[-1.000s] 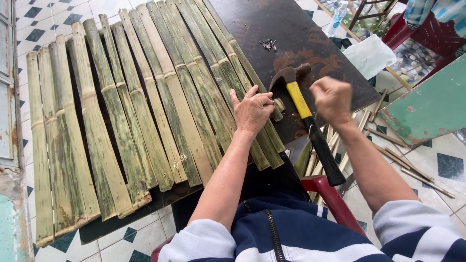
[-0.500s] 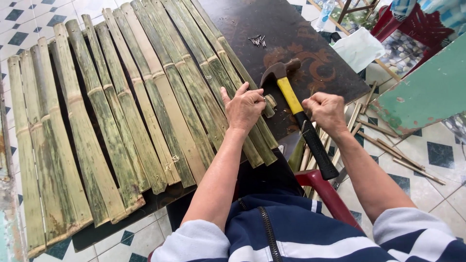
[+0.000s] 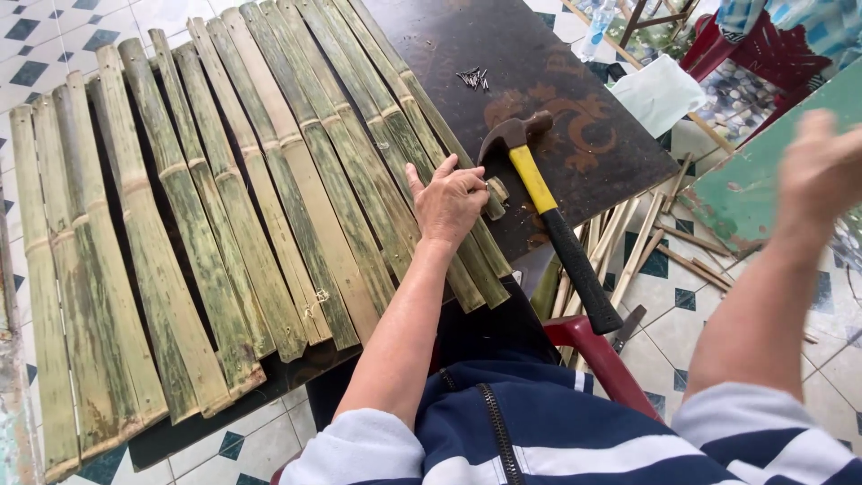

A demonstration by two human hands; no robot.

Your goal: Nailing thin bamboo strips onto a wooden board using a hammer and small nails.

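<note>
Head view: left hand (image 3: 449,199) curled on split green bamboo slats (image 3: 269,180). Right hand (image 3: 822,171) raised, blurred, grip unclear. Yellow-handled hammer (image 3: 548,211) on dark board (image 3: 575,99).

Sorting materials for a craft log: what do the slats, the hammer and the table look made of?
Slats: split bamboo, raw green, ringed with nodes. Hammer: dark metal head, likely rubber grip in yellow and black. Table: probably dark varnished wood, worn pale in patches.

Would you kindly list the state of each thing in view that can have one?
Left hand: resting on the bamboo slats, fingers curled.
Right hand: raised off to the side, blurred, seemingly empty.
Hammer: lying on the dark table, unheld.
Bamboo slats: laid flat side by side.
Nails: loose in a small pile.
Dark table: worn, stained.
</note>
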